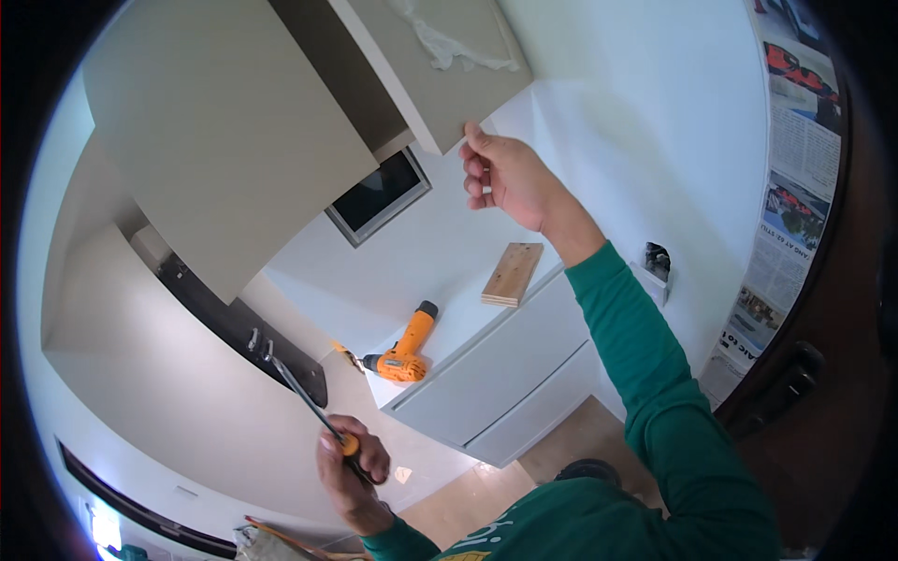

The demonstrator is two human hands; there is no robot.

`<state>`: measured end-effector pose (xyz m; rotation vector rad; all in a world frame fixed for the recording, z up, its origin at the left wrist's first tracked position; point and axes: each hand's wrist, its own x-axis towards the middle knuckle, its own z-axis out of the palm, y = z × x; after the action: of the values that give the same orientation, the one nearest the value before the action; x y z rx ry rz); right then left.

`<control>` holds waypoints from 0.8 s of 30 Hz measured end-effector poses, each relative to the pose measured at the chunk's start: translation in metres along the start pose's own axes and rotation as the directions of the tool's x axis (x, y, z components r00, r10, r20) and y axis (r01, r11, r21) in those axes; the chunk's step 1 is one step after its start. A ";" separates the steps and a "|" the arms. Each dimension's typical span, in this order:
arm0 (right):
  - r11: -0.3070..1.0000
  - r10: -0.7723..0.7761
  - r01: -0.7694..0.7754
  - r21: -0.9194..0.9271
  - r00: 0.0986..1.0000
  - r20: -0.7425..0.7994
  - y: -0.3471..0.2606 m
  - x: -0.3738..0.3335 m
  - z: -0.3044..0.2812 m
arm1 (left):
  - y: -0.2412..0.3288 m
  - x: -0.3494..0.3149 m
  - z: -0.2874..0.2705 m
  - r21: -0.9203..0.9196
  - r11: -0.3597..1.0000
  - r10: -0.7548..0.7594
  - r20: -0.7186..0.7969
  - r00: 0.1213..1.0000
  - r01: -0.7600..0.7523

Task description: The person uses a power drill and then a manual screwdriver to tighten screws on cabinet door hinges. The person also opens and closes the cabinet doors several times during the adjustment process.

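Note:
My left hand (354, 467) is closed round the handle of a screwdriver (301, 388), which has an orange and black grip. Its long metal shaft points up and left, and the tip appears in front of a dark panel (304, 360). My right hand (510, 178) is raised at the lower edge of a beige cabinet door (468, 98), its thumb overlapping that edge. The fingers of this hand are curled below the door; whether they hold something small is hidden. Left of the door is another beige cabinet front (234, 131), with a dark gap between them.
An orange cordless drill (407, 351) lies on a white drawer cabinet (496, 383), with a stack of wooden boards (512, 274) behind it. A dark framed panel (379, 194) sits under the cabinets. Newspaper (795, 201) covers a strip at the right, beside a dark door (856, 309).

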<state>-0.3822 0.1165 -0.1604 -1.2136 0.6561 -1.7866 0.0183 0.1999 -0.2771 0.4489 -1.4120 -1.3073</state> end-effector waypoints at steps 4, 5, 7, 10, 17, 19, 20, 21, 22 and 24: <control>0.978 0.075 -0.066 0.199 0.996 -0.038 0.006 -0.016 -0.005 | -0.019 -0.025 -0.005 -0.134 0.981 -0.127 0.116 0.985 0.143; 0.973 0.075 -0.064 0.223 0.996 -0.039 0.010 -0.020 -0.012 | -0.022 -0.030 -0.002 -0.166 0.970 -0.156 0.139 0.978 0.178; 0.953 0.083 -0.079 0.292 0.997 -0.002 0.026 -0.036 -0.023 | -0.032 -0.045 0.002 -0.245 0.935 -0.202 0.222 0.954 0.256; 0.906 0.120 -0.156 0.393 0.986 0.115 0.074 -0.084 -0.024 | -0.062 -0.069 0.019 -0.348 0.870 -0.196 0.405 0.893 0.349; 0.629 0.597 -0.682 0.373 0.731 0.330 0.225 -0.244 -0.018 | -0.128 -0.112 0.098 -0.603 0.559 -0.207 0.564 0.799 0.570; 0.555 0.688 -0.764 0.329 0.644 0.333 0.239 -0.282 -0.020 | -0.140 -0.115 0.101 -0.592 0.553 -0.192 0.595 0.781 0.587; 0.525 0.713 -0.792 0.312 0.609 0.347 0.245 -0.298 -0.020 | -0.146 -0.116 0.100 -0.593 0.538 -0.181 0.612 0.770 0.599; 0.496 0.737 -0.818 0.292 0.574 0.356 0.247 -0.311 -0.021 | -0.148 -0.116 0.102 -0.596 0.520 -0.166 0.632 0.757 0.612; 0.467 0.760 -0.842 0.271 0.539 0.364 0.248 -0.318 -0.023 | -0.149 -0.117 0.105 -0.587 0.510 -0.192 0.635 0.748 0.629; 0.492 0.744 -0.837 0.240 0.547 0.385 0.245 -0.323 -0.024 | -0.147 -0.115 0.111 -0.566 0.492 -0.246 0.639 0.729 0.662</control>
<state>-0.2648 0.2744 -0.5156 -0.6179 0.5416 -0.8745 -0.0967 0.2992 -0.4319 -0.1317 -0.9417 -2.4857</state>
